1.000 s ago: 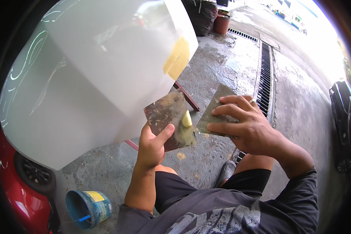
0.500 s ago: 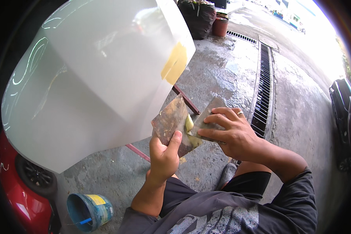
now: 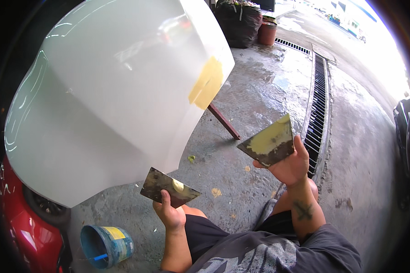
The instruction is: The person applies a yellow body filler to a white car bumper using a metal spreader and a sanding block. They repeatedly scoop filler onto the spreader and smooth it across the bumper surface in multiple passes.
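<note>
My left hand (image 3: 171,213) is closed on a dark, stained flat spreader plate (image 3: 158,185), its thumb on top. A small dab of pale yellow putty (image 3: 177,185) sits on that plate. Farther right and higher, my right hand (image 3: 292,164) grips a second spreader plate (image 3: 280,157), whose face is turned up and smeared with yellow putty (image 3: 272,137). The two plates are well apart. Ahead and to the left is a white car hood panel (image 3: 109,95) with a yellow putty patch (image 3: 207,84) on its right edge.
A brown metal stand leg (image 3: 224,121) shows under the panel. A blue bucket (image 3: 123,250) stands at lower left beside a red car (image 3: 36,232). A drain grate (image 3: 318,109) runs along the right. A black bag (image 3: 238,25) and a red bucket (image 3: 267,34) stand at the back.
My hands have moved apart, the left down and the right turned over, showing its plate's putty-covered face. The putty lump between the plates is now spread. A yellow-green blob now lies on the floor.
</note>
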A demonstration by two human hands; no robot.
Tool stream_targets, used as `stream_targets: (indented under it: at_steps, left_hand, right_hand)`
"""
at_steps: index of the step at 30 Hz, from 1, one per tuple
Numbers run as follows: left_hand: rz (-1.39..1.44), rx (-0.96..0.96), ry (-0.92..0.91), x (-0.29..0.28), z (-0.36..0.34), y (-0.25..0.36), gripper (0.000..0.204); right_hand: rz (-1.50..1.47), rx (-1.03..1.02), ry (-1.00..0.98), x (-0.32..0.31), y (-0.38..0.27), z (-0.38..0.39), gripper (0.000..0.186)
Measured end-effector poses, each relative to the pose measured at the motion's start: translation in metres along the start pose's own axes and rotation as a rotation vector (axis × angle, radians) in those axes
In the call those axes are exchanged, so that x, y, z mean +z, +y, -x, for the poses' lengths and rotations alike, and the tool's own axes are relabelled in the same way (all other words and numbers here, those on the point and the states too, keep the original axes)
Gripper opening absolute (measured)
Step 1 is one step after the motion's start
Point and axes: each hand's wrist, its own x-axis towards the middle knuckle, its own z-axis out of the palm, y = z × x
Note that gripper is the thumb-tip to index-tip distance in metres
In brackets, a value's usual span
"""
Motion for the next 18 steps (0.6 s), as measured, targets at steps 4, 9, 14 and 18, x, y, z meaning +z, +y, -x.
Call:
stream_targets:
  at_steps: [4, 9, 14, 18]
  left_hand:
    - [-0.004, 0.021, 0.012, 0.010, -0.007, 0.001, 0.045]
    - [0.049, 0.037, 0.032, 0.011, -0.017, -0.005, 0.042]
    - [0.107, 0.014, -0.006, 0.020, -0.020, -0.008, 0.051]
    - [0.109, 0.061, 0.002, 0.045, -0.020, 0.001, 0.053]
  right_hand:
    - [0.122, -0.007, -0.064, -0.007, -0.008, -0.042, 0.058]
    - [0.935, -0.188, 0.023, 0.006, -0.045, -0.086, 0.044]
    - [1.991, -0.712, -0.315, 0.028, -0.064, -0.133, 0.032]
    - [2.122, -0.792, -0.349, 0.024, -0.067, -0.157, 0.035]
